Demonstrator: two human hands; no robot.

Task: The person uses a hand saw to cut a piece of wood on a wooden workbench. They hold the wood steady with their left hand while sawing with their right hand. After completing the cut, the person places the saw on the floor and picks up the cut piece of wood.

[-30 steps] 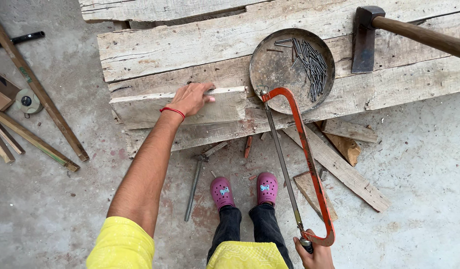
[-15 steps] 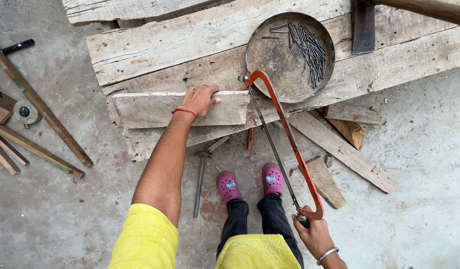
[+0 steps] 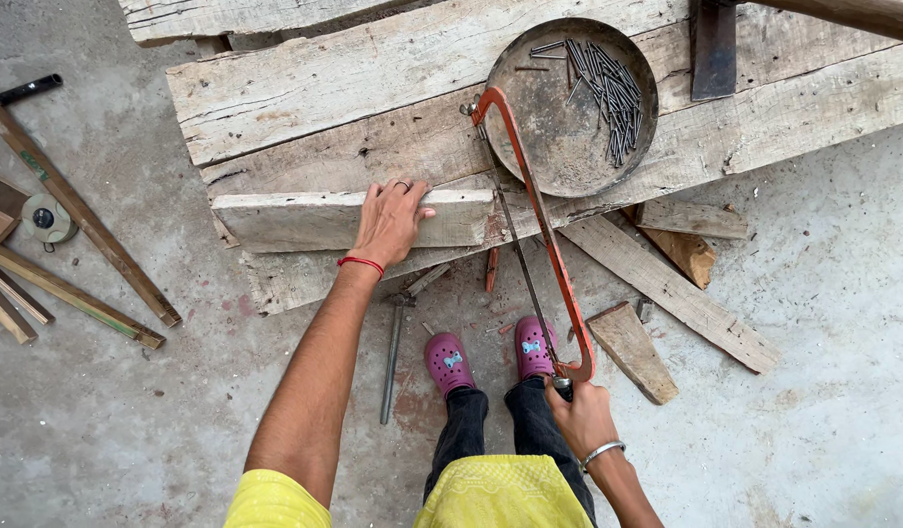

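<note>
My left hand point(image 3: 391, 221) lies palm down on a short pale wooden plank point(image 3: 305, 218), pressing it onto the weathered boards point(image 3: 305, 98) beneath. My right hand point(image 3: 580, 416) grips the handle of an orange-framed hacksaw point(image 3: 535, 217). The saw blade point(image 3: 515, 244) crosses the right end of the short plank, and the saw's far end reaches up beside a round metal pan point(image 3: 559, 137). A red band circles my left wrist, a metal bangle my right.
The pan holds several long nails point(image 3: 613, 93). An axe head point(image 3: 713, 49) rests on the boards at top right. Wood offcuts point(image 3: 632, 350) lie on the concrete to the right, a hammer point(image 3: 395, 342) by my pink shoes point(image 3: 449, 360), and sticks with a tape measure point(image 3: 46, 219) at left.
The saw has slid forward along the plank's right end, its far tip now closer to the pan. My left hand stays pressed on the plank. The view has shifted slightly.
</note>
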